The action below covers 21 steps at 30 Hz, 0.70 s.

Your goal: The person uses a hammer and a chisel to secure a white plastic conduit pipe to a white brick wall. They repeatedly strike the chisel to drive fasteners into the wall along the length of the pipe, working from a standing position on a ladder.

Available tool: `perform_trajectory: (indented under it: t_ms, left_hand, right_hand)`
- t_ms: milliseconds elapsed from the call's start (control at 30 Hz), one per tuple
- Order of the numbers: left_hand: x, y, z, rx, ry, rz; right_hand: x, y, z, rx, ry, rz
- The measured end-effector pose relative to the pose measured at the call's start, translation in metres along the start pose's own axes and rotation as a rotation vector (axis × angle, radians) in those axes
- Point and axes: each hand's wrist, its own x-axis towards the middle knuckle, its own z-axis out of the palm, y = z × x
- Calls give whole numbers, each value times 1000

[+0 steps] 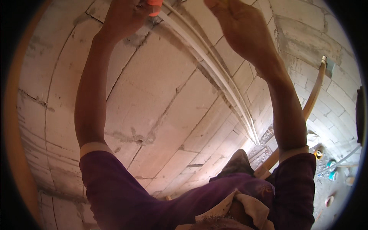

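Note:
Both my arms reach up along a wall of pale blocks [153,80]. At the upper edge, my left hand [128,17] is closed, its fingers curled against an orange-red object [154,7]. Only part of that object shows, so its kind is unclear. Two white pipes [209,63] run side by side in a channel down the wall, starting beside the orange-red object and passing between my arms. To the right of the pipes is my right hand [243,28], raised with its palm and wrist showing. Its fingers run off the upper edge, so whatever they hold is hidden.
A wooden pole [315,90] leans at the right, behind my right forearm. On the rubble-strewn floor at the lower right lie teal round items [332,175], a yellow-orange ring-shaped item [318,154] and a pale hose [347,156]. A brown edge [15,126] borders the far left.

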Motion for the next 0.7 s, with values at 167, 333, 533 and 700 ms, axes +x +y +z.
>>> perform_trajectory:
  t_ms: [167,333,533,700]
  left_hand:
    - [18,23,11,-42,-90,-90]
    - [30,45,8,123,-134,-156]
    - [42,12,6,160,-192,-37]
    - [67,27,2,95,-354,-246]
  right_hand:
    - [-5,1,2,213,186,0]
    - [17,11,-11,-23,13,101]
    - [24,12,-2,162,36,236]
    - [36,20,16,87,-24,126]
